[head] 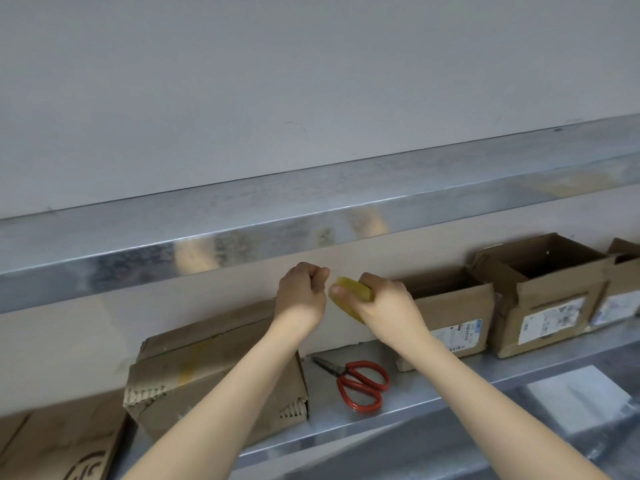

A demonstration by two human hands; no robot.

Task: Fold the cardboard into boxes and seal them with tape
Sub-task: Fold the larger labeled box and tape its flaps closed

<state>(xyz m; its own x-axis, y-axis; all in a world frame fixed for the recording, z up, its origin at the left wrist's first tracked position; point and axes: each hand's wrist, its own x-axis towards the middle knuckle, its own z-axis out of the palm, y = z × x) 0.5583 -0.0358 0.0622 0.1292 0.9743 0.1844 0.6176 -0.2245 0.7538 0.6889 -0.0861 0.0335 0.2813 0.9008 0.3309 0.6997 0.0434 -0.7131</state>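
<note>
We stand at a metal shelf (pixel 433 386) set against a pale wall, with an upper ledge (pixel 242 230) running above it.

The largest thing on the shelf is a closed box (pixel 166 368) at the left. Its flaps are down and a yellowish strip of tape runs over the top seam. Our left forearm crosses above it, so we judge it is the box being sealed and is kept close for that reason.

To the right stand three open boxes in a row against the wall, likely parked out of the way. The nearest (pixel 453 306) is partly hidden behind our right wrist, and we cannot tell what it holds. The next (pixel 554 306) has its flaps up and shows only a dark, seemingly bare inside. The last (pixel 623 292) is cut off by the edge.

A flat piece of cardboard (pixel 52 445) lies at the lower left, not yet folded.

Both hands are raised above the shelf. Our right hand (pixel 388 303) wraps the tape roll (pixel 349 292), thumb on its face. Our left hand (pixel 303 292) is curled, fingertips just beside the roll's edge, probably feeling for the loose end. No tape shows between its fingers.

The red-handled scissors (pixel 360 382) lie between the boxes, within easy reach for cutting.
</note>
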